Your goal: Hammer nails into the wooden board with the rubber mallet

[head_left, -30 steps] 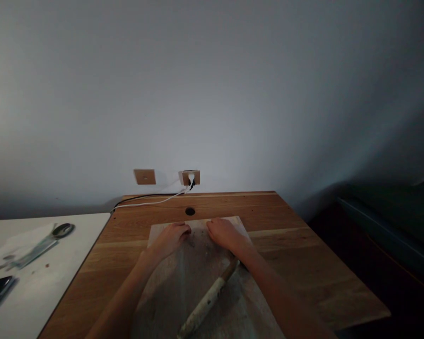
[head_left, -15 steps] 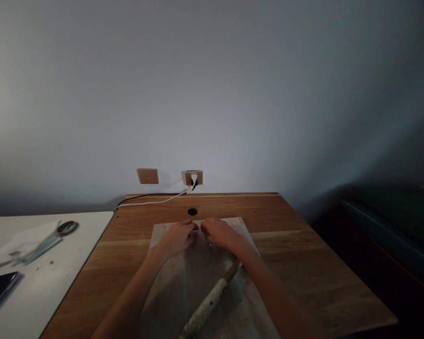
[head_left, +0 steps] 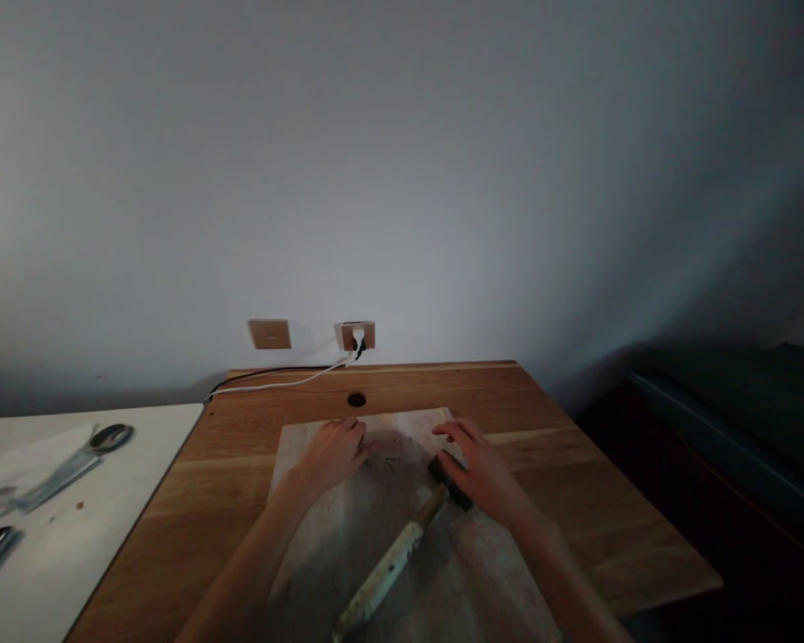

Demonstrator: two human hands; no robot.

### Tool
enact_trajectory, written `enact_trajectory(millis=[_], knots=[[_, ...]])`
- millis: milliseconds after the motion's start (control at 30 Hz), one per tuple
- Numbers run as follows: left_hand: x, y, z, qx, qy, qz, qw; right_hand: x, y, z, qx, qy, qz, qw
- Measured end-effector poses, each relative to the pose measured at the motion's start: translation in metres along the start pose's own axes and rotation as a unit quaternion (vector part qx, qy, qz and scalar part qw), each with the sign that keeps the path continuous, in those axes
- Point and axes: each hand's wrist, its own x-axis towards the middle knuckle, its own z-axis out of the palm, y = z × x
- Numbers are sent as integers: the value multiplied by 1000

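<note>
Over the brown wooden table (head_left: 576, 500), the right hand (head_left: 479, 473) arches, fingers parted beside the white-handled, dark-headed hammer (head_left: 402, 549); the left hand (head_left: 333, 454) curls, its grip unclear.

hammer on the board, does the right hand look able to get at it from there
Probably yes: the right hand is open right by the hammer, its thumb over or near the dark head. The handle lies uncovered on the board, and the left hand is off to the side.

Dark hammer head (head_left: 456, 492), spotted whitish handle (head_left: 387, 570)
</note>
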Motion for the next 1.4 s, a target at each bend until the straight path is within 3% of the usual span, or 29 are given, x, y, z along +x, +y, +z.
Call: enact_trajectory(millis=[100,167,300,433,667,1000,1167,1300,1400], knots=[[-36,-3,1,5,25,-21,999,-46,28,-2,-8,138,63,988],[-72,-8,6,13,60,-44,997,-81,48,3,-26,181,126,975],[-152,-19,23,23,123,-109,986,-137,70,25,-27,160,167,972],[-202,-25,35,-14,131,-170,977,-152,66,41,-23,138,159,977],[-217,-20,40,-102,160,-241,952,-129,41,40,18,79,162,983],[-247,-84,-10,12,148,-356,923,-95,-56,82,115,-102,82,985],[-258,-91,-18,20,148,-381,913,-95,-58,93,120,-113,80,983],[-255,-89,-18,4,155,-416,896,-93,-55,96,115,-102,81,985],[-250,-87,-16,15,167,-408,897,-93,-59,95,120,-101,82,984]])
